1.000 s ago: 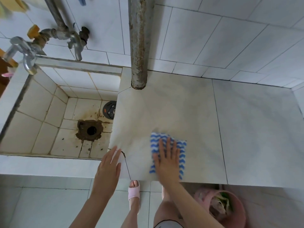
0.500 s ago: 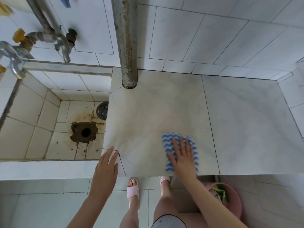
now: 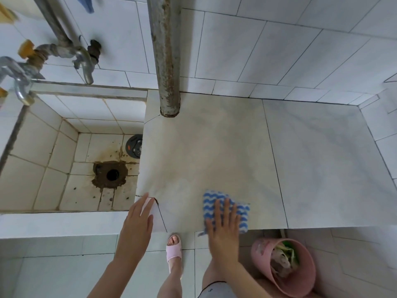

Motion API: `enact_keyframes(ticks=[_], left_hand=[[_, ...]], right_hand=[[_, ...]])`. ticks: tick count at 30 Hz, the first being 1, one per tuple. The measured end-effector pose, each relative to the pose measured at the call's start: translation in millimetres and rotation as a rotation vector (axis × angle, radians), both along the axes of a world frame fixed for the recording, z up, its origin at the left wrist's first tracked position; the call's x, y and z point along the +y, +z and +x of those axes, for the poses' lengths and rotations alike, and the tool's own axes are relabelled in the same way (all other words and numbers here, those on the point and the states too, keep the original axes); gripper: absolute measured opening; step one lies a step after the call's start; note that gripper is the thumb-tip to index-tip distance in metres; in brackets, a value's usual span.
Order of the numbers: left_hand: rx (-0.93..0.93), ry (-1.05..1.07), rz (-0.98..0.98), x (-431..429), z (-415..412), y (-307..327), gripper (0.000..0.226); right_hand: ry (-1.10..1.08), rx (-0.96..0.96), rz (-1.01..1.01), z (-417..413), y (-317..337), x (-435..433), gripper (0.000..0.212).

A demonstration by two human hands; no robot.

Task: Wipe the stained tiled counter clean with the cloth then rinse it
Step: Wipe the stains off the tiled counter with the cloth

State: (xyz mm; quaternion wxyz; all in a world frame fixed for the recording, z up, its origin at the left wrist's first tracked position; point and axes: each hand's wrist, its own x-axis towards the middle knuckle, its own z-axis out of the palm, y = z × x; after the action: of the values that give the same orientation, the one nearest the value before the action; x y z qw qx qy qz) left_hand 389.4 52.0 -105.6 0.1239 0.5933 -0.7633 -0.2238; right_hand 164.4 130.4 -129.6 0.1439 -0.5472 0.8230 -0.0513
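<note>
White tiled walls [image 3: 279, 50] back a rusty pipe [image 3: 167, 61] and stained sink [image 3: 38, 151]; a pink bin [image 3: 300, 287] stands below.

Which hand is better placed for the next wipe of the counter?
Right: the right hand presses on the cloth at the front edge of the counter; the left hand holds nothing.
</note>
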Motion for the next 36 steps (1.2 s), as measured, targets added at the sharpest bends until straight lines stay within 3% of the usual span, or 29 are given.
enact_keyframes(ticks=[6,14,20,25,36], left_hand=[[-0.025,0.083,-0.011,0.1,24.0,3.1,0.045],[-0.098,0.204,-0.04,8.3,67.6,3.6,0.048],[-0.106,0.259,-0.015,11.8,75.8,0.8,0.046],[-0.121,0.301,0.01,8.4,76.2,-1.9,0.045],[-0.131,0.358,0.018,7.9,78.4,0.4,0.044]], right_hand=[[0.303,-0.035,-0.002,88.6,4.3,-31.2,0.055],[0.643,-0.007,0.023,84.8,1.7,-100.6,0.058],[0.567,-0.025,0.042,56.1,4.9,-178.1,0.07],[0.499,-0.01,0.116,54.7,8.5,-239.7,0.061],[0.617,0.091,0.053,82.8,3.2,-321.0,0.063]])
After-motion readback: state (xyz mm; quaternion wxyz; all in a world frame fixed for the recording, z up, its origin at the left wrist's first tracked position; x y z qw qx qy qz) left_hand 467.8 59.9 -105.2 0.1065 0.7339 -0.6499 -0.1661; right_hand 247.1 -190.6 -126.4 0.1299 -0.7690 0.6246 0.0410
